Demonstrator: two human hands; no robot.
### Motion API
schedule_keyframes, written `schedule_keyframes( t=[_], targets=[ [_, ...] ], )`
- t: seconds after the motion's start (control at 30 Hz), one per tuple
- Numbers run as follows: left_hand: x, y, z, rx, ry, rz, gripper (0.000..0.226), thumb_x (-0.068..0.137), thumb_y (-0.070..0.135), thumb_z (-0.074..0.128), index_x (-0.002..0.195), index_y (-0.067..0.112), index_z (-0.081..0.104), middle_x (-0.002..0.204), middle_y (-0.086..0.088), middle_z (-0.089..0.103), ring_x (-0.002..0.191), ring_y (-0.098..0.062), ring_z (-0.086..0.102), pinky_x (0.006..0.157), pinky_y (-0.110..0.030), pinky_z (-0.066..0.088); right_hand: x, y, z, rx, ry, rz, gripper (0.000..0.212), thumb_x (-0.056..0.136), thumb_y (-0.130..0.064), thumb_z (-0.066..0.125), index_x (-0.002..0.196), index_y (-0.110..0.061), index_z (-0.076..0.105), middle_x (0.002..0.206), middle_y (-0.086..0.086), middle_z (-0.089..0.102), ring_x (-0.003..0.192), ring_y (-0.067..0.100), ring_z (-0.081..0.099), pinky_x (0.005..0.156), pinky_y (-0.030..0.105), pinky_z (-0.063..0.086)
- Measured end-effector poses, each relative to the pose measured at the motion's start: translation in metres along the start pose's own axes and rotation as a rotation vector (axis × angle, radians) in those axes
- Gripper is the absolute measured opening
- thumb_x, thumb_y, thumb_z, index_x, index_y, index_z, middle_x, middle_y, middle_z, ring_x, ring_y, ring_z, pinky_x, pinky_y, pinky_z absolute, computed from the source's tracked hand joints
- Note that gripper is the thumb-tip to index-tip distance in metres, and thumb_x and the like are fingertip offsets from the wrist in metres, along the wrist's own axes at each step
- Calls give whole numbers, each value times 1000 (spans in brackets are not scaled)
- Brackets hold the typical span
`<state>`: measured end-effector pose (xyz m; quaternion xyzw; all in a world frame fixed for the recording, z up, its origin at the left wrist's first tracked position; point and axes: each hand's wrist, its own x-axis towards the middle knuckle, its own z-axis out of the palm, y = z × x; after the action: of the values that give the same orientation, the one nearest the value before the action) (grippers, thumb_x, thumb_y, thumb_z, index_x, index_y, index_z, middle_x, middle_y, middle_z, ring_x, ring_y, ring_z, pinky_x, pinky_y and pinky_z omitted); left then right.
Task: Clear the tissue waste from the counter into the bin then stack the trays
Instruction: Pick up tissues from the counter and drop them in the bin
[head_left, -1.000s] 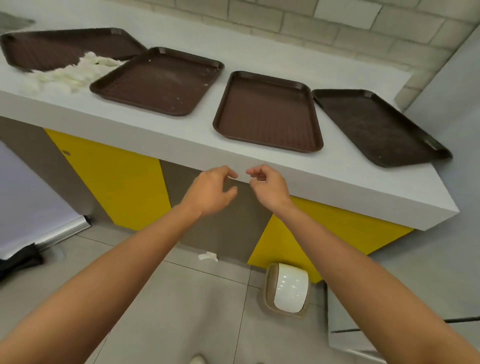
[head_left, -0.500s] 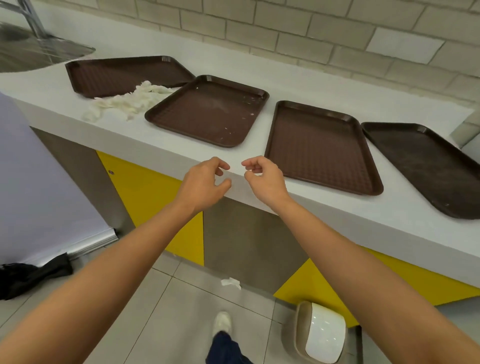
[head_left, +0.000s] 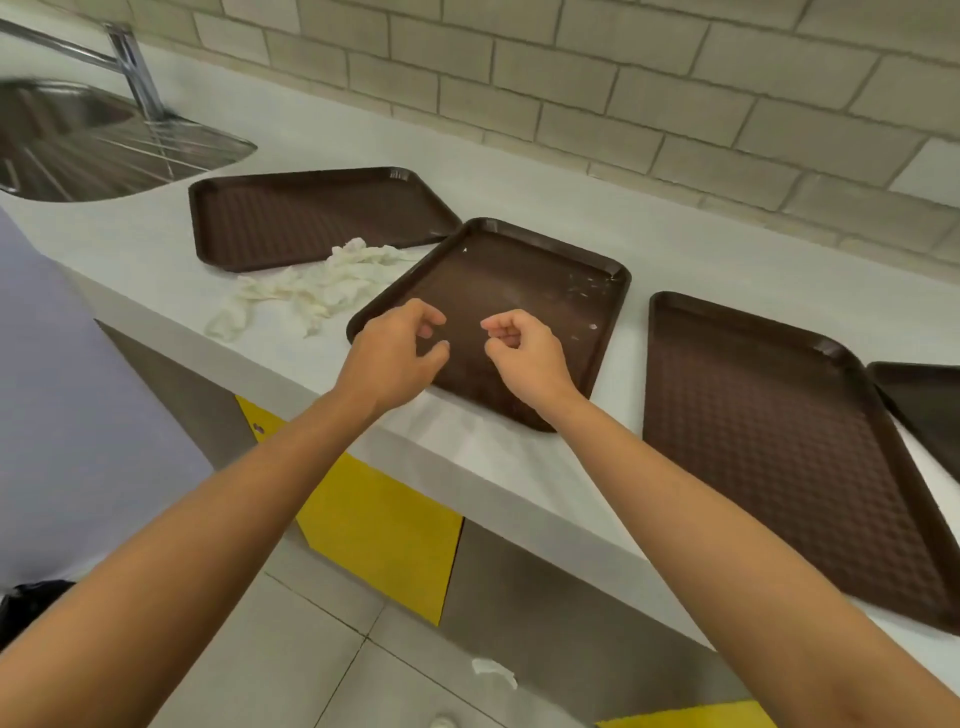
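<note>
Four trays (head_left: 769, 441) lay flat and unstacked along the counter (head_left: 519, 467). The tissue waste (head_left: 311, 291) sat uncleared between the two leftmost, its heap stretched from near left to far right, so nothing looked done. Over the second tray (head_left: 519, 280) the left hand (head_left: 395, 353) hovered loosely curled and empty, and the right hand (head_left: 524, 353) was curled tighter, also empty.

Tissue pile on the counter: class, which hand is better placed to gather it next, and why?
Probably left. The left hand hovers beside the tissue pile; the right hand sits farther away, over the brown tray.
</note>
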<state>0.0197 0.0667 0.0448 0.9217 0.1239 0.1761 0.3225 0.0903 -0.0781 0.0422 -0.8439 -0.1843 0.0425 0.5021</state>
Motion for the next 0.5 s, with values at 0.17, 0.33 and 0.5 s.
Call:
schedule_keyframes(
  t=[0.17, 0.33, 0.5],
  targets=[
    [40, -33, -7, 9, -7, -35, 29, 86, 26, 62, 114, 20, 58, 106, 2, 62, 90, -11, 54, 83, -30, 48, 47, -2, 30, -5, -46, 16, 22, 89, -11, 56, 110, -15, 61, 109, 1, 59, 92, 6, 52, 74, 11, 41],
    [84, -66, -18, 25, -5, -64, 29, 87, 29, 61, 114, 23, 57, 107, 5, 62, 88, -9, 53, 76, -24, 42, 93, -11, 61, -3, -47, 21, 21, 90, -17, 57, 110, -15, 59, 107, 0, 59, 89, 5, 53, 71, 9, 40],
    [134, -99, -38, 51, -5, -67, 32, 87, 31, 61, 117, 23, 55, 111, 4, 62, 89, -9, 54, 77, -24, 44, 143, -31, 96, -42, -43, -5, 26, 92, -22, 55, 118, -16, 56, 97, -3, 57, 83, 5, 53, 77, 16, 44]
  ],
)
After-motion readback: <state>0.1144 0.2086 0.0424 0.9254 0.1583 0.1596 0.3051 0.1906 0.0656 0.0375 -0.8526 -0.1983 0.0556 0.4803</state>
